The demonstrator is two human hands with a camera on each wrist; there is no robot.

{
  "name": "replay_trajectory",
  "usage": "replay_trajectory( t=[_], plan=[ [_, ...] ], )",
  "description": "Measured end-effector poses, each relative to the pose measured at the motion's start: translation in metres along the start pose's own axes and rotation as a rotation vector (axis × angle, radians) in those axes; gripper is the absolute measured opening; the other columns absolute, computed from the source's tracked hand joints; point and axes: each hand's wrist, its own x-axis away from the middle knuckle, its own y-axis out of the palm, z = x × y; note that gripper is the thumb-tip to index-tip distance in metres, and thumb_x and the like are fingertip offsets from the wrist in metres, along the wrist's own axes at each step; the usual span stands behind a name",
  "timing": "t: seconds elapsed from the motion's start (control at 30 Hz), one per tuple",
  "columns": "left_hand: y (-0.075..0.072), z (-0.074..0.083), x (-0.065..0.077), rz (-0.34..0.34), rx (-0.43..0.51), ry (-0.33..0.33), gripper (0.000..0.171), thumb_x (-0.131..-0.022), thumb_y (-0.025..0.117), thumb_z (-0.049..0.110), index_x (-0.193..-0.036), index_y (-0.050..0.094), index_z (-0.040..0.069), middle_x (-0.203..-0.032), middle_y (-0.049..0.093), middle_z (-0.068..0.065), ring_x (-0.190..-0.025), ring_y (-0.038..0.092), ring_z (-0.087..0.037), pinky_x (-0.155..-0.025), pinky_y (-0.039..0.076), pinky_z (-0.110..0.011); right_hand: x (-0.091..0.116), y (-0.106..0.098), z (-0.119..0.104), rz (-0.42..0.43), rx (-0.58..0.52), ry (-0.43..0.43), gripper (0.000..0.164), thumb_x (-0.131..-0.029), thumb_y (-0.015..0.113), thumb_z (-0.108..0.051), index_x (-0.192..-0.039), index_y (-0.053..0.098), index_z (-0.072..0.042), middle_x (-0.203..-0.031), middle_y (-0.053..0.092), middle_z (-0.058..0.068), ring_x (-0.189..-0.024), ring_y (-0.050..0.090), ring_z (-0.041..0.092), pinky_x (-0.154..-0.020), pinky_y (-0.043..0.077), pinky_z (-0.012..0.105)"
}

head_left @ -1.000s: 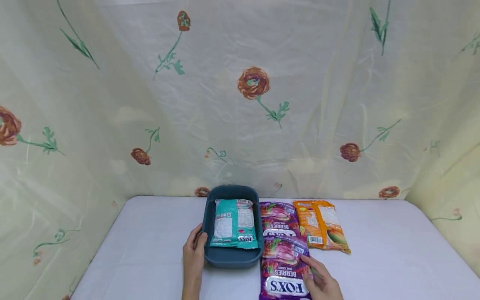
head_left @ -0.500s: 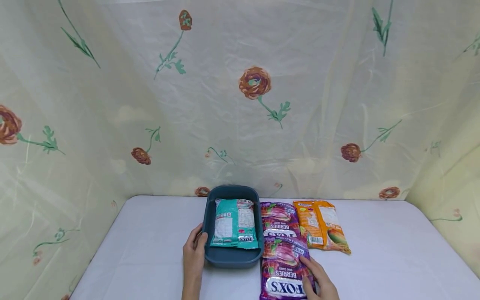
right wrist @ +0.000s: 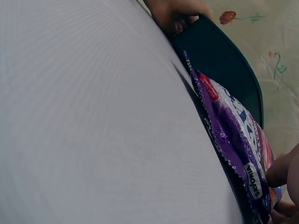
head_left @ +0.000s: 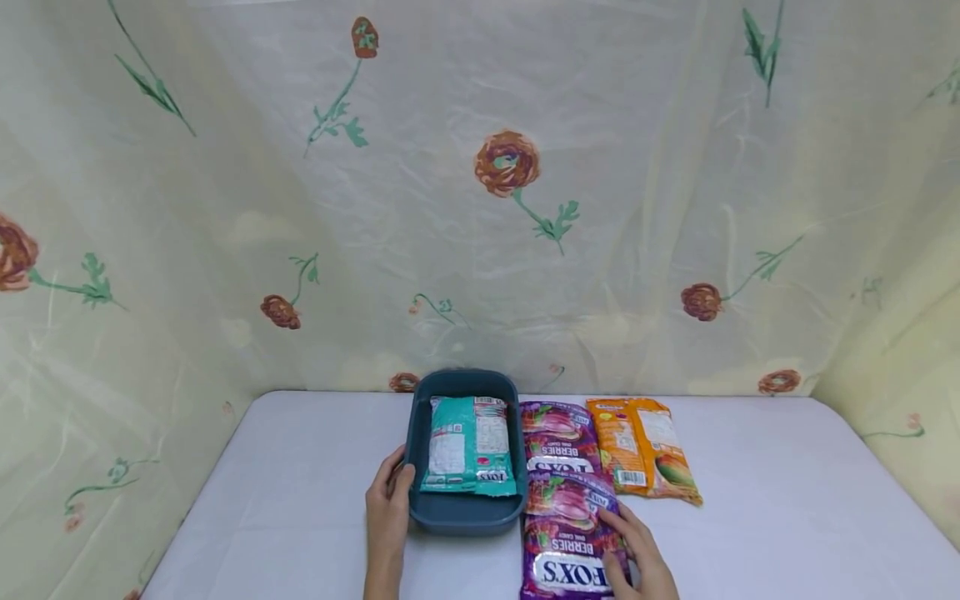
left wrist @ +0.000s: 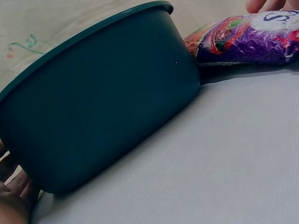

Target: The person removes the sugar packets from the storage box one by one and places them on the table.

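A dark blue-green plastic tub (head_left: pixel 465 517) stands on the table with a teal candy bag (head_left: pixel 465 446) lying inside. My left hand (head_left: pixel 390 492) holds the tub's left side, with bent fingers against the outer wall. Right of the tub's front corner lies a purple FOX'S Berries candy bag (head_left: pixel 570 533). My right hand (head_left: pixel 641 550) grips that bag's right edge, thumb and fingers apart on it; the right wrist view shows the fingers (right wrist: pixel 280 170) at the bag's side. Its top end overlaps a second purple candy bag (head_left: pixel 558 433) behind it.
An orange candy bag (head_left: pixel 643 450) with a mango picture lies right of the rear purple bag. The white-covered table (head_left: pixel 300 483) ends at the back against a flowered curtain (head_left: pixel 600 250), which also hangs at both sides.
Over the last second my right hand shifts slightly left and closer along the front purple bag's edge. The left hand, tub and other bags stay in place.
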Motion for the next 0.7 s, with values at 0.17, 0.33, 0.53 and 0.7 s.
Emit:
replay_trajectory(
  t=[0.17,0.33,0.53,0.7],
  plan=[
    [-0.0003,0.0001,-0.0004,-0.003,0.000,-0.004,0.040,-0.096,0.051,0.025,-0.134,0.053,0.014,-0.136,0.054,-0.012,-0.125,0.052,-0.024,-0.107,0.041,-0.043,-0.0005,0.0002,-0.0014,-0.001,-0.018,0.014,0.051,-0.088,0.053,-0.012,-0.139,0.046,-0.013,-0.153,0.022,0.018,-0.135,0.031,0.044,-0.107,0.032,0.061],
    [-0.0006,-0.0001,0.0004,-0.007,0.000,-0.003,0.040,-0.095,0.052,0.025,-0.134,0.053,0.014,-0.136,0.054,-0.011,-0.125,0.052,-0.024,-0.107,0.041,-0.043,0.0029,0.0016,-0.0044,0.045,-0.069,0.028,0.046,-0.092,0.049,-0.013,-0.138,0.047,-0.014,-0.154,0.022,0.016,-0.137,0.029,0.040,-0.104,0.039,0.056],
    [-0.0010,0.0010,0.0010,-0.015,0.005,0.001,0.040,-0.096,0.051,0.026,-0.134,0.053,0.015,-0.137,0.054,-0.011,-0.126,0.052,-0.025,-0.108,0.041,-0.043,0.0057,0.0018,-0.0067,0.148,-0.097,-0.025,0.038,-0.094,0.047,-0.012,-0.133,0.049,-0.011,-0.151,0.030,0.014,-0.138,0.029,0.035,-0.106,0.038,0.054],
    [-0.0016,0.0006,0.0001,-0.016,0.014,0.011,0.039,-0.096,0.052,0.024,-0.134,0.053,0.014,-0.136,0.055,-0.011,-0.125,0.052,-0.024,-0.107,0.041,-0.043,0.0056,0.0014,-0.0097,0.176,-0.130,-0.049,0.036,-0.096,0.046,-0.012,-0.131,0.050,-0.010,-0.149,0.034,0.013,-0.139,0.030,0.034,-0.107,0.037,0.052]
  ],
)
